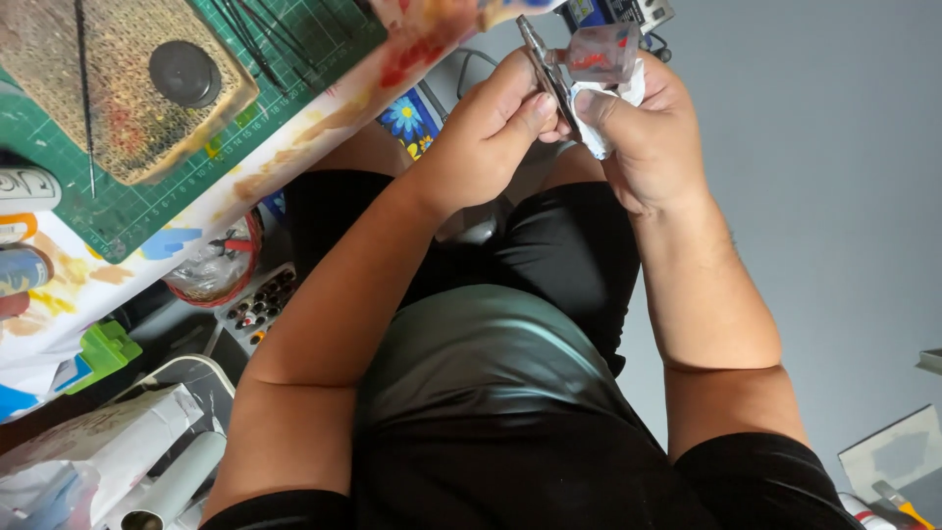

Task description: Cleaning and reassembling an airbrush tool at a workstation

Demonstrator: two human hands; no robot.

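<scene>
Left hand [491, 128]: grip closed on a thin metal tool [546, 67], above the lap.
Right hand [643, 128]: pinches white tissue [601, 116] against it (clear plastic piece [601, 51] above).
Tip: wipe steadily, tool braced.

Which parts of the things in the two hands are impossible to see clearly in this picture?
Head view only:
- Clear plastic piece: blurred; its shape stays unclear.
- White tissue: mostly covered by the right hand.
- Thin dark flat tool: lower end hidden behind the left hand.
- Green cutting mat: cut off by the top edge.
</scene>
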